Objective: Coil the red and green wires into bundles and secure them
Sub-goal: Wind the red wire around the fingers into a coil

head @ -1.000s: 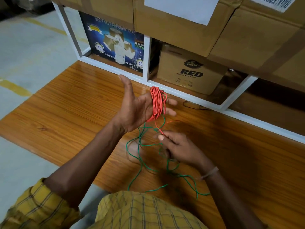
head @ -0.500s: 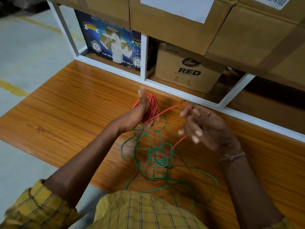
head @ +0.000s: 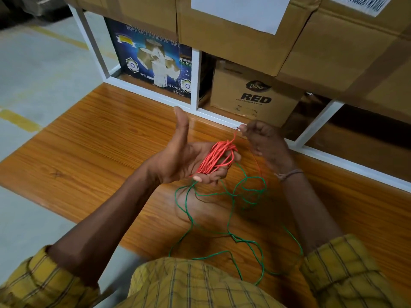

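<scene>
The red wire (head: 214, 158) is wound in several loops around the fingers of my left hand (head: 178, 158), palm up, thumb raised. My right hand (head: 262, 138) pinches the red wire's free end just up and right of the coil, close to the white shelf frame. A thin stretch of red runs down from that hand. The green wire (head: 233, 218) lies loose and tangled on the wooden board (head: 100, 141) below both hands, partly hanging from under my left fingers.
A white metal shelf frame (head: 195, 81) stands behind the board, holding a blue tape box (head: 151, 61) and a brown "RED" carton (head: 253, 94). Large cartons (head: 233, 25) sit above. Grey floor lies to the left.
My left hand has turned palm up with the red coil showing. My right hand has carried the red wire's end up and over toward the shelf frame.
</scene>
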The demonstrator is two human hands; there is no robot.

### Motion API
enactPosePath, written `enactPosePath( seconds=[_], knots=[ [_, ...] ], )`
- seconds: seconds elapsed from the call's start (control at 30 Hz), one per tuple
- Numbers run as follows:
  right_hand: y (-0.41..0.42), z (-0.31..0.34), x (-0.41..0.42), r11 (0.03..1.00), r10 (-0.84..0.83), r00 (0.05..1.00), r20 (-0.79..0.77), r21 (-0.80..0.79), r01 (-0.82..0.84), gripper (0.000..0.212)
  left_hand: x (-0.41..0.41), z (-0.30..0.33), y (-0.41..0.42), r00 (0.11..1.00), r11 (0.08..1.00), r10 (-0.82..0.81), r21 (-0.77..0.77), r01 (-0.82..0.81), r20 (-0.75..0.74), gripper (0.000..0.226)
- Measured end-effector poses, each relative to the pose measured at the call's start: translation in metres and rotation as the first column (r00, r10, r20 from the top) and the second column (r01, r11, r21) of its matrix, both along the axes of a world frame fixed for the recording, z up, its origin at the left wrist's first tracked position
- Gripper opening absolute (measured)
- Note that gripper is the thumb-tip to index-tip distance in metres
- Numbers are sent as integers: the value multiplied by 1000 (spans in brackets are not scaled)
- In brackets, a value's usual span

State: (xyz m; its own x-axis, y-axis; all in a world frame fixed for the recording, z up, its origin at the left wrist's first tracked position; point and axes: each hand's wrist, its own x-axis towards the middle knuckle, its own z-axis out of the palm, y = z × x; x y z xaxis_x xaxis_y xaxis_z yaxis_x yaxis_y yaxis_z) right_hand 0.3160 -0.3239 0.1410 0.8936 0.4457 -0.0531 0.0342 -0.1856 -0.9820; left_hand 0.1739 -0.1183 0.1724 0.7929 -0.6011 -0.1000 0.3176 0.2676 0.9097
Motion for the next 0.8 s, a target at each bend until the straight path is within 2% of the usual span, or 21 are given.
enactPosePath(
  seconds=[0.07,0.17,0.27,0.4,0.47,0.53,0.6,0.67,0.73,0.8],
  knots=[
    [9,-19,-10,996,5,1000,3,-93,-4,17,-2,8,0,998,995,67,-79,-67,3,159],
    [15,-52,-42,962,153,987,41,-233,-139,26,1,12,4,981,965,192,-177,-192,-20,159],
    [17,-66,-82,938,229,968,108,-291,-189,27,5,6,9,936,921,352,-175,-349,-13,154],
    [14,-52,-114,883,360,914,189,-386,-268,19,12,-4,5,827,824,559,-68,-562,-59,131],
    [12,-39,-120,847,433,872,231,-435,-306,30,19,-10,3,775,775,631,51,-630,-26,131],
    [9,-24,-124,816,489,845,215,-454,-357,31,23,-16,1,762,748,646,166,-642,34,130],
    [3,-7,-122,811,494,863,107,-415,-412,22,23,-25,3,773,725,621,281,-629,127,125],
    [-5,9,-116,831,471,882,-26,-323,-454,18,17,-30,5,791,698,585,384,-604,180,133],
    [-12,21,-109,853,474,873,-113,-187,-488,21,14,-33,5,824,686,517,463,-561,231,142],
    [-17,30,-101,877,473,871,-136,-23,-480,26,11,-34,5,850,675,436,518,-526,295,139]
  ],
)
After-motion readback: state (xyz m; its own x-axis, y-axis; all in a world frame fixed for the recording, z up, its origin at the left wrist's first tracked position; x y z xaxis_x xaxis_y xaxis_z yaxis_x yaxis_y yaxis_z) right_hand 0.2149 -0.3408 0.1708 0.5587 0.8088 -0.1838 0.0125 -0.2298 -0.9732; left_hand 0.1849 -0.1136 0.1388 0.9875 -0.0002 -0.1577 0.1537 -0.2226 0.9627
